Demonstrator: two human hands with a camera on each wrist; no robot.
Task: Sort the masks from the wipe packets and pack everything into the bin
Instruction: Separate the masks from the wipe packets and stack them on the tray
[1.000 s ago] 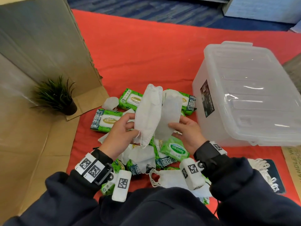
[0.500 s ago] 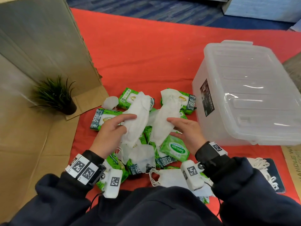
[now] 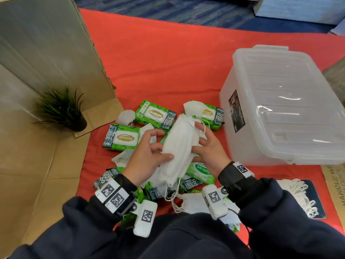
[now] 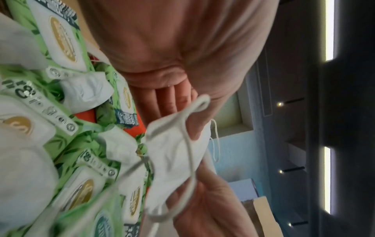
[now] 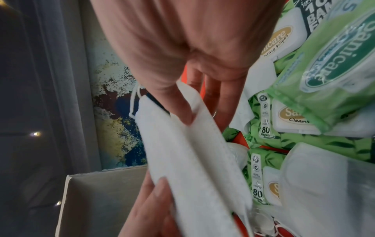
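hands: 2 | left hand (image 3: 147,157) and right hand (image 3: 209,152) fingers grasping folded masks (image 3: 179,146) above wipe packets (image 3: 155,116) | long axis runs near-left to far-right | bin (image 3: 280,109): 1, lidded

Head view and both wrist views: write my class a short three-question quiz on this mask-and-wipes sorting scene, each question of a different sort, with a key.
1. True or false: the clear bin has its lid on.
2. Multiple choice: what do the left hand and right hand hold between them?
A. a green wipe packet
B. a stack of white masks
C. the potted plant
3. Fill in: the wipe packets lie on a ____ cloth.

Key: 1 true; 2 B; 3 red.
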